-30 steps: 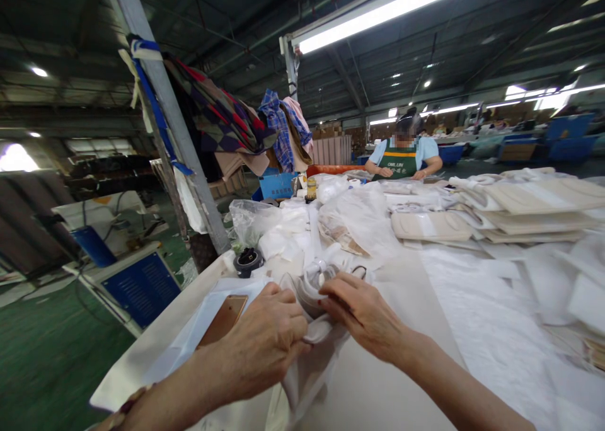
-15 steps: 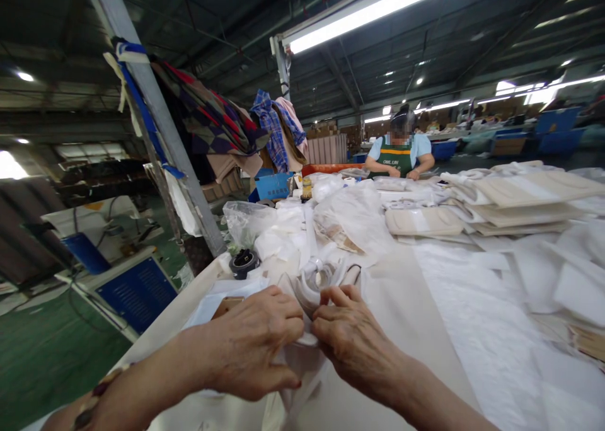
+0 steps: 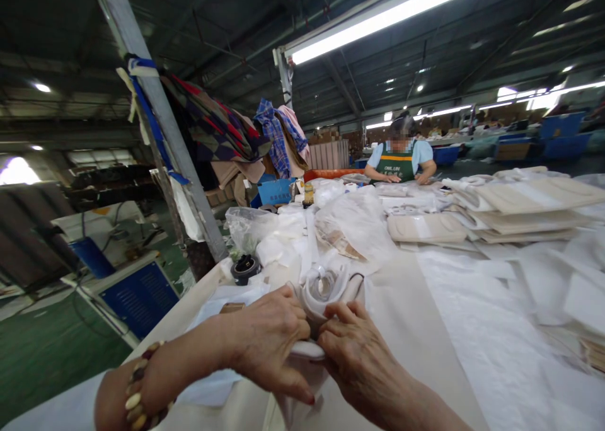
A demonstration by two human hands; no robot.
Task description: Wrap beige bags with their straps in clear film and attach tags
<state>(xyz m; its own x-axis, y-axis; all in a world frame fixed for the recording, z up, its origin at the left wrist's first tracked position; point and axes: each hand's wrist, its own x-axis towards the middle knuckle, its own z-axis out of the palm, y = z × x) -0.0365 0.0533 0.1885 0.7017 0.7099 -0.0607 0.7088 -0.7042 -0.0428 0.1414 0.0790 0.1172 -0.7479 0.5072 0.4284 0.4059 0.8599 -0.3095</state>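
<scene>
My left hand (image 3: pixel 271 343) and my right hand (image 3: pixel 355 354) meet at the near edge of a long table (image 3: pixel 401 305). Both are closed on the same bundle of white fabric strips (image 3: pixel 326 289), which is rolled up between the fingertips. A bead bracelet (image 3: pixel 137 390) sits on my left wrist. White cloth hangs down from under the two hands. A tan flat object (image 3: pixel 231 307) peeks out from behind my left hand.
A black tape roll (image 3: pixel 246 267) and clear plastic bags (image 3: pixel 350 223) lie beyond the hands. Stacks of beige fabric pieces (image 3: pixel 520 210) fill the right. A co-worker in a green apron (image 3: pixel 399 160) works at the far end. A slanted metal post (image 3: pixel 161 116) and a blue machine (image 3: pixel 137 289) stand on the left.
Both hands have drawn closer to me and tighter together on the white bundle. The tan object is now mostly covered by my left hand.
</scene>
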